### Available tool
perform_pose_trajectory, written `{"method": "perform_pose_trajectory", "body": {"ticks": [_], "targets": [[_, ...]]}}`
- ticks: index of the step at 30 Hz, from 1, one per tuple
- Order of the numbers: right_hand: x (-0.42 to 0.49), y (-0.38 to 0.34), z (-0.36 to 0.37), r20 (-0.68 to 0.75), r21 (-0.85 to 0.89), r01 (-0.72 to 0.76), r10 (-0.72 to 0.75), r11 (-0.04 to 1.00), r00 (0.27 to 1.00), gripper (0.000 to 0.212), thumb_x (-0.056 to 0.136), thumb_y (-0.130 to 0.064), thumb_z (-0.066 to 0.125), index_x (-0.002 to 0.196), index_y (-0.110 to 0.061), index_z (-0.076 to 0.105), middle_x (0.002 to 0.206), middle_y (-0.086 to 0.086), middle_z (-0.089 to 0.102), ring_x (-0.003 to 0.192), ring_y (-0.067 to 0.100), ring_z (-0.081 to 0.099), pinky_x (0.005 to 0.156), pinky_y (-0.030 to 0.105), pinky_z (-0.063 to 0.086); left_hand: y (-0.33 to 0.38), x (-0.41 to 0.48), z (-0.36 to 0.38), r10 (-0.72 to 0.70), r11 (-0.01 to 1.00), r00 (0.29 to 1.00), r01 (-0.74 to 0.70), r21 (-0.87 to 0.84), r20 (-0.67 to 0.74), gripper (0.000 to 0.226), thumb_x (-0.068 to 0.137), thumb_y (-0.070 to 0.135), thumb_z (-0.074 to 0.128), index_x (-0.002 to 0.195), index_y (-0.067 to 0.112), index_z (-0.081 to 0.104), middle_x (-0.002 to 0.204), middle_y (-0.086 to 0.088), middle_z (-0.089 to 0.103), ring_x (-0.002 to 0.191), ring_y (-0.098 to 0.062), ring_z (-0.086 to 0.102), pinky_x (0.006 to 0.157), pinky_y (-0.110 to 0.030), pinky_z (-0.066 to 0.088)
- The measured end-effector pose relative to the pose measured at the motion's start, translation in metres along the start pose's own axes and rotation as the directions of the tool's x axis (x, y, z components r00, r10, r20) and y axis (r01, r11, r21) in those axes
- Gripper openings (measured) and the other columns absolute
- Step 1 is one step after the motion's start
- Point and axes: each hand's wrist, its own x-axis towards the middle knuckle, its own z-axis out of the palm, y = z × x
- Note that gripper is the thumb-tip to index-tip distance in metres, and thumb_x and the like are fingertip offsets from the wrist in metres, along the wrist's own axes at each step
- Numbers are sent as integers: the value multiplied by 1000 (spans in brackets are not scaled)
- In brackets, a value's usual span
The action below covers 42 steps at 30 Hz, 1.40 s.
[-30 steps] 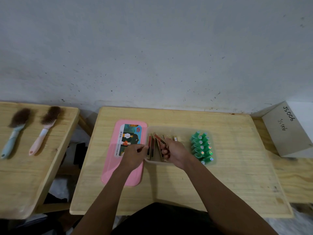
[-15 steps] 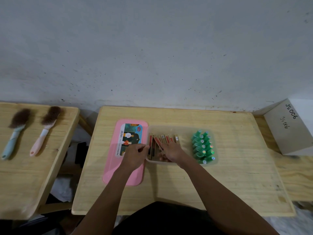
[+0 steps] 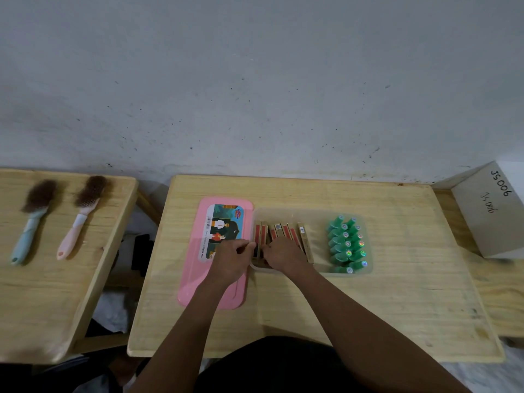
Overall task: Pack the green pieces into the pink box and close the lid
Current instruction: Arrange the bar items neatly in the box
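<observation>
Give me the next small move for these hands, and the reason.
Probably push the leaning red-and-tan packets upright with the right hand. They tilt unevenly in the clear box beside the green pieces, and the pink lid is still off.

Two brushes lie on a small wood table (image 3: 42, 293) at the left. The blue brush (image 3: 31, 222) is on the far left and the pink brush (image 3: 80, 218) is just right of it. Both have brown bristles at the far end. A grey box (image 3: 487, 219) with "JS006" written on it sits at the right. A grey wall (image 3: 255, 80) with dark specks stands behind.
</observation>
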Motion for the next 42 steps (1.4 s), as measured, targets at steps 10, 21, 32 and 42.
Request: {"method": "perform_pose_trajectory", "body": {"ticks": [10, 21, 32, 42], "targets": [[7, 12, -2, -29, -13, 206, -206, 978, 978, 25, 94, -24, 53, 78, -12, 69, 64, -1, 54, 66, 19, 53, 53, 26, 38, 1, 0, 0, -15, 1000, 1000, 15, -24, 21, 30, 95, 25, 54, 81, 6, 72, 60, -3, 58, 55, -10, 46, 52, -18, 37], [0, 22, -9, -250, -273, 53, -124, 961, 960, 22, 87, -38, 56, 102, -30, 70, 98, -4, 71, 94, 20, 66, 72, 28, 46, 1, -1, 1, -20, 1000, 1000, 20, -20, -4, 28, 95, 25, 55, 87, 4, 72, 74, -16, 67, 59, -12, 49, 53, -14, 38], [10, 20, -13, -180, -106, 187, -203, 977, 962, 25, 94, -30, 48, 105, -28, 70, 106, -4, 70, 97, 21, 65, 78, 32, 52, -3, 2, 3, -1, 1000, 1000, 0, -12, -3, 31, 95, 25, 54, 84, 3, 72, 72, -17, 66, 59, -13, 49, 49, -7, 37], [22, 8, -9, -154, -204, 223, -256, 953, 954, 27, 98, -35, 48, 111, -23, 67, 110, 6, 67, 103, 28, 62, 76, 33, 44, -5, 2, 2, 11, 999, 1000, -11, -43, 6, 34, 95, 25, 55, 72, 3, 67, 53, 2, 48, 48, -7, 36, 47, -19, 31]]}}
